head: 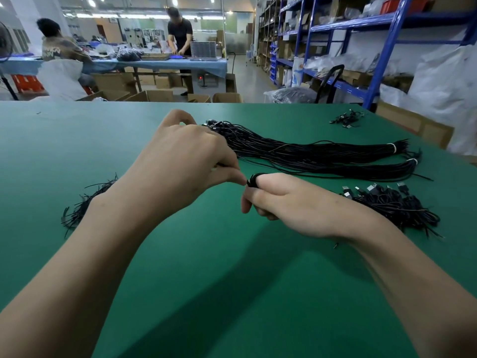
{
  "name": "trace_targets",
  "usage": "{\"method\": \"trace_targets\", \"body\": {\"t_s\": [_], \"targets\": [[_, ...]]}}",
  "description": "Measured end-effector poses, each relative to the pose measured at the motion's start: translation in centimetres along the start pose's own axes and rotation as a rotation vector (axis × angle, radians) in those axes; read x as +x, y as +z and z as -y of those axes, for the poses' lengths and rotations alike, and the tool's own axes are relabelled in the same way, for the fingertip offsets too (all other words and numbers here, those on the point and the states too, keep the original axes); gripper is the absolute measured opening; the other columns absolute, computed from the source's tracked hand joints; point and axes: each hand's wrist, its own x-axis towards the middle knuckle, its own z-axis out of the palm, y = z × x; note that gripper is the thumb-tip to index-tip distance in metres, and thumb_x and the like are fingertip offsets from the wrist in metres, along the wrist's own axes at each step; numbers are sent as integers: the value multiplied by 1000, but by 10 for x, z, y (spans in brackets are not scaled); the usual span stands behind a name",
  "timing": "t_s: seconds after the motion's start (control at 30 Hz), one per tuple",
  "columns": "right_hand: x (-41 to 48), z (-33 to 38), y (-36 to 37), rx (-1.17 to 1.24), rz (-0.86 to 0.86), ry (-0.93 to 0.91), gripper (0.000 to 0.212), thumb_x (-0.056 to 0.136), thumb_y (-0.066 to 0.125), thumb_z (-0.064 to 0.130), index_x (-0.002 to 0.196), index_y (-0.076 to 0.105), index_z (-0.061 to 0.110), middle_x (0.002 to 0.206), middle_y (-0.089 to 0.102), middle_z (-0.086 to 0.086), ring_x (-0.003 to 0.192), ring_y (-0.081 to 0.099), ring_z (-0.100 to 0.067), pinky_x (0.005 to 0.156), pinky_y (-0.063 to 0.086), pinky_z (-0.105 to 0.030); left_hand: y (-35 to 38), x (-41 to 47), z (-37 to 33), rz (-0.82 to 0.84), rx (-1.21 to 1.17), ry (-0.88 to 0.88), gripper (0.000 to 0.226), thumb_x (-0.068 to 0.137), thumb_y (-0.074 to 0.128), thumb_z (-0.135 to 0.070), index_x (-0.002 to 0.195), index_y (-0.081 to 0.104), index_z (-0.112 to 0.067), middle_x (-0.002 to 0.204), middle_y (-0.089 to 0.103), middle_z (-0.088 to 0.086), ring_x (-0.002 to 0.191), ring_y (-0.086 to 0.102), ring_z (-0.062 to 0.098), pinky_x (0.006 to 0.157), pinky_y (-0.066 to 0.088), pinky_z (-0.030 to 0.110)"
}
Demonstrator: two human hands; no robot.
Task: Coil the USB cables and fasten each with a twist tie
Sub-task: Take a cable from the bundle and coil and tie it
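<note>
My right hand [278, 200] grips a small black coiled USB cable [252, 180]; only its top shows above my thumb and fingers. My left hand [180, 161] is just to its left, fingertips pinching at the coil, probably on a thin black tie that I cannot make out. A long bundle of straight black USB cables [309, 151] lies behind my hands on the green table [232, 267], bound with white ties at its right end. A heap of finished coils [392, 205] lies at the right. Black twist ties [82, 205] are piled at the left.
A few loose cables [347, 120] lie at the far right corner. Beyond the table edge stand cardboard boxes [154, 95], blue shelving [361, 47] and white sacks [444, 94]. Two people work at a blue-covered table [154, 64] in the background.
</note>
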Motion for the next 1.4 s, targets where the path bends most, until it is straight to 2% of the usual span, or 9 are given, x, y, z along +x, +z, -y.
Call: {"method": "trace_targets", "body": {"t_s": [0.13, 0.27, 0.47, 0.6, 0.77, 0.9, 1.13, 1.3, 1.4], "targets": [[-1, -6, -1, -37, 64, 11, 33, 107, 42, 29, 83, 62, 22, 66, 46, 11, 63, 44, -12, 63, 41, -36, 4, -1, 0, 29, -80, 179, 40, 85, 58, -57, 120, 71, -44, 112, 72, -20, 109, 64, 10, 102, 37, 45], [-5, -12, -7, 275, 207, -20, 32, 109, 40, 18, 86, 60, 9, 60, 39, 8, 55, 35, -8, 54, 34, -17, 9, -1, 0, 23, -252, 251, 26, 90, 64, -51, 112, 74, -43, 104, 74, -24, 96, 66, 4, 91, 44, 41], [-17, -15, -23, 538, 428, -103, 39, 101, 46, 24, 68, 65, 26, 72, 30, -24, 54, 30, -13, 56, 23, -23, 7, 2, -4, 18, -443, 289, 29, 89, 59, -57, 109, 75, -43, 98, 74, -23, 87, 67, -1, 81, 46, 36], [-15, -20, -20, 601, 448, -67, 30, 104, 46, 24, 82, 62, 10, 60, 32, -7, 54, 37, -14, 55, 34, -19, 11, 2, -2, 73, -462, 235, 25, 90, 58, -58, 98, 76, -43, 92, 73, -25, 84, 65, -4, 78, 52, 39], [-11, -16, -23, 400, 307, -94, 31, 102, 47, 27, 91, 67, 7, 64, 60, -5, 59, 58, -19, 61, 47, -23, 18, 3, 2, 69, -397, 192, 24, 91, 57, -53, 94, 75, -38, 87, 72, -23, 78, 62, -3, 74, 52, 38], [-9, -8, -25, 362, 182, -90, 32, 104, 48, 23, 94, 69, 2, 70, 71, -11, 64, 69, -20, 60, 53, -22, 21, 2, 3, 17, -427, 163, 24, 93, 55, -49, 99, 75, -35, 88, 72, -20, 81, 63, -2, 72, 53, 37], [-10, 8, -23, 383, -32, -43, 31, 104, 53, 21, 90, 68, -2, 72, 75, -15, 64, 74, -26, 55, 55, -22, 23, 2, 1, -148, -430, 132, 21, 96, 58, -37, 101, 76, -27, 89, 71, -16, 77, 61, 3, 62, 50, 35], [-12, 8, -23, 403, -185, -13, 21, 97, 65, 17, 101, 55, -1, 74, 75, -16, 64, 74, -28, 56, 58, -26, 23, 1, 1, -117, -464, 86, 23, 94, 60, -43, 95, 78, -29, 83, 72, -15, 75, 66, 3, 63, 52, 37], [-11, 3, -26, 383, -262, -39, 22, 92, 71, 11, 100, 53, 1, 77, 76, -12, 68, 75, -26, 62, 59, -28, 25, 0, 3, -53, -532, 18, 20, 96, 65, -42, 90, 78, -29, 75, 73, -15, 72, 67, 1, 63, 46, 20]]}}
